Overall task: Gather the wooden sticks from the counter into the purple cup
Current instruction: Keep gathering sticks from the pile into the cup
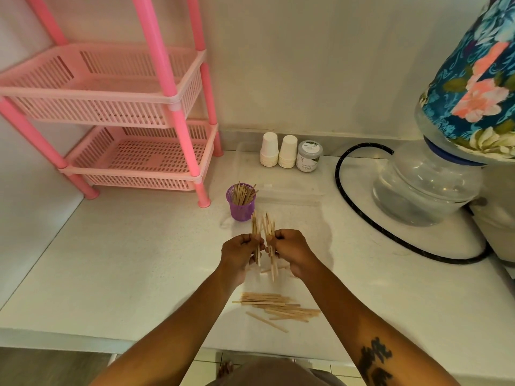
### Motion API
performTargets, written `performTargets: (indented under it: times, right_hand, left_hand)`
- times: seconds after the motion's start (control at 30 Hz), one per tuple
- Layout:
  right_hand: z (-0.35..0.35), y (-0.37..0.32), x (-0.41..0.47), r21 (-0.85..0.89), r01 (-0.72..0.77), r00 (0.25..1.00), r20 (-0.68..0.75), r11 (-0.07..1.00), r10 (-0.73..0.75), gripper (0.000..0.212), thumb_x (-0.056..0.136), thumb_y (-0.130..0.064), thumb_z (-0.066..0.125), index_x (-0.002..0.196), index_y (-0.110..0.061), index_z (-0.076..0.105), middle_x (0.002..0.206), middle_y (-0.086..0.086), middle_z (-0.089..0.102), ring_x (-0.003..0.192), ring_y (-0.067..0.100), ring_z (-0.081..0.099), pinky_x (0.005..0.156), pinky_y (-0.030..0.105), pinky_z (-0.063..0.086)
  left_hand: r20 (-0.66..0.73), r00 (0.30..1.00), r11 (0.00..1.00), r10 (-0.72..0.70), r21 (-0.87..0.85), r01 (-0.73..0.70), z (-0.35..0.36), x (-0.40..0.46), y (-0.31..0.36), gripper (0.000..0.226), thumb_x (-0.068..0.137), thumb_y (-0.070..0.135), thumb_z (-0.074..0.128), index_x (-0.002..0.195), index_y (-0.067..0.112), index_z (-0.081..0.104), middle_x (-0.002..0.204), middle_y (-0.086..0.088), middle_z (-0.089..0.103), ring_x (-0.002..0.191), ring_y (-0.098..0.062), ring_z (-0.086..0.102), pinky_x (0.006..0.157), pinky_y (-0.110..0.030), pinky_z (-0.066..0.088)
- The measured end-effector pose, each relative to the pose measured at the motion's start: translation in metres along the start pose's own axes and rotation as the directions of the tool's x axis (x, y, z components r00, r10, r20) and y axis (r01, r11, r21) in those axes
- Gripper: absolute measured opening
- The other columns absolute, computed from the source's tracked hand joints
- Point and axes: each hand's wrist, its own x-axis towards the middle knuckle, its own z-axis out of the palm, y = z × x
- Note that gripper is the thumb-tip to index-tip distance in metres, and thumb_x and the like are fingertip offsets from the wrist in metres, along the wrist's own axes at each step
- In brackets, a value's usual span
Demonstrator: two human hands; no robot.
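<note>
Purple cup (241, 203) on desk (125, 274) partly filled with sticks. Left hand (241, 256) and right hand (292, 250) each clutch upright bundle (263, 238) just short of cup. Loose pile (278, 306) on desk remains; roughly midway.

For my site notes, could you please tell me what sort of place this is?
Probably a home kitchen or pantry counter: a large clear water bottle under a floral cover, stacked white paper cups, and a pink plastic basket rack.

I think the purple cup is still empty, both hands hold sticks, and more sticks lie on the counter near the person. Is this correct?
Not quite. The head view shows the purple cup already holds many sticks. The rest stands: the left hand and right hand both hold sticks, and more sticks lie on the counter.
</note>
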Motion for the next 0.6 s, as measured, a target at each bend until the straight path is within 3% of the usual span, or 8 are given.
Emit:
performTargets:
  times: [0.2,0.43,0.53,0.6]
  right_hand:
    - [0.003,-0.011,0.001,0.062,0.042,0.999,0.007,0.997,-0.043,0.012,0.098,-0.016,0.067,0.093,-0.016,0.078,0.085,0.000,0.080,0.075,0.012,0.077,0.066,0.026,0.060]
    - [0.009,-0.020,0.008,0.144,0.030,1.000,-0.007,0.989,-0.030,0.013,0.098,-0.015,0.068,0.090,-0.017,0.078,0.082,-0.001,0.080,0.078,0.016,0.078,0.067,0.027,0.063]
    - [0.013,-0.024,0.012,0.180,0.033,0.999,-0.014,0.983,-0.031,0.011,0.096,-0.017,0.071,0.090,-0.020,0.079,0.086,-0.002,0.080,0.086,0.019,0.077,0.075,0.033,0.065]
    - [0.015,-0.028,0.015,0.203,0.039,0.999,-0.017,0.978,-0.037,0.007,0.094,-0.019,0.073,0.092,-0.021,0.079,0.086,-0.003,0.080,0.086,0.017,0.077,0.070,0.029,0.063]
  left_hand:
    - [0.032,0.999,0.999,0.032,0.035,-0.033,0.005,-0.002,0.009,0.007,0.091,0.020,0.077,0.091,0.014,0.080,0.093,-0.013,0.080,0.088,-0.026,0.079,0.071,-0.033,0.060]
    - [-0.014,0.995,0.995,0.097,0.026,-0.096,0.004,0.002,0.019,0.010,0.085,0.013,0.082,0.095,0.011,0.081,0.091,-0.016,0.080,0.087,-0.036,0.078,0.083,-0.044,0.064]
    - [-0.039,0.992,0.992,0.124,0.026,-0.123,0.004,0.001,0.025,0.017,0.084,0.012,0.084,0.100,0.008,0.081,0.091,-0.015,0.080,0.088,-0.036,0.078,0.083,-0.044,0.064]
    - [-0.051,0.987,0.988,0.153,0.038,-0.151,0.003,0.001,0.030,0.019,0.084,0.012,0.083,0.102,0.007,0.081,0.090,-0.014,0.080,0.086,-0.034,0.078,0.082,-0.042,0.064]
